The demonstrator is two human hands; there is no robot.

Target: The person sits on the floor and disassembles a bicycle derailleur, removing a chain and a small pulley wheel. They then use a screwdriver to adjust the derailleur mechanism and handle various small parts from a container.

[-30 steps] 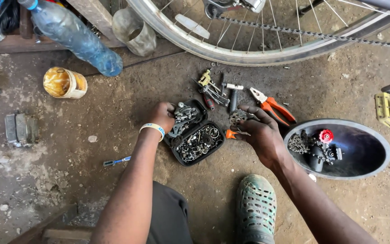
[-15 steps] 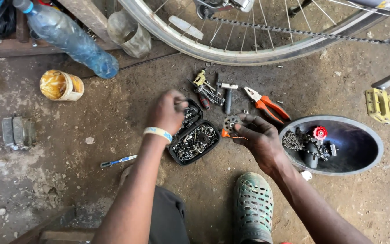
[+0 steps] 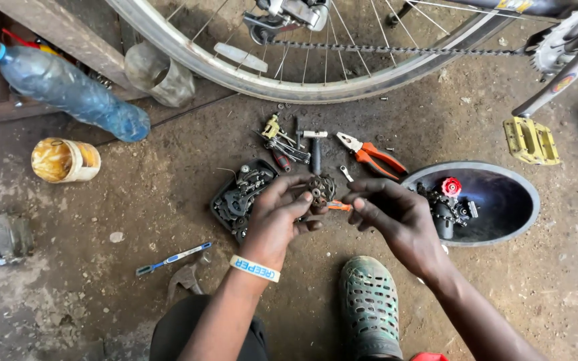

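Head view: left hand point(image 3: 277, 220) is gripping a small dark toothed sprocket point(image 3: 320, 190), fingers curled shut around its near edge, holding it up off the ground. Right hand point(image 3: 396, 224) is pinching a small orange-handled tool point(image 3: 338, 206), fingertips closed on it, tip pointing at the underside of the sprocket. Tool tip is sitting just beside the left fingertips, nearly touching the part.

Progress, as a judgement: looking mid-way. Part is already out and in hand; work on it with the tool is just starting, nothing visibly refitted yet.

Around the grip: black tray of greasy parts point(image 3: 239, 199) is lying just left of the left hand. Hex keys point(image 3: 282, 140) and orange pliers point(image 3: 372, 155) are lying beyond the sprocket. Dark bowl point(image 3: 503, 200) holding more parts is sitting right of the right hand.
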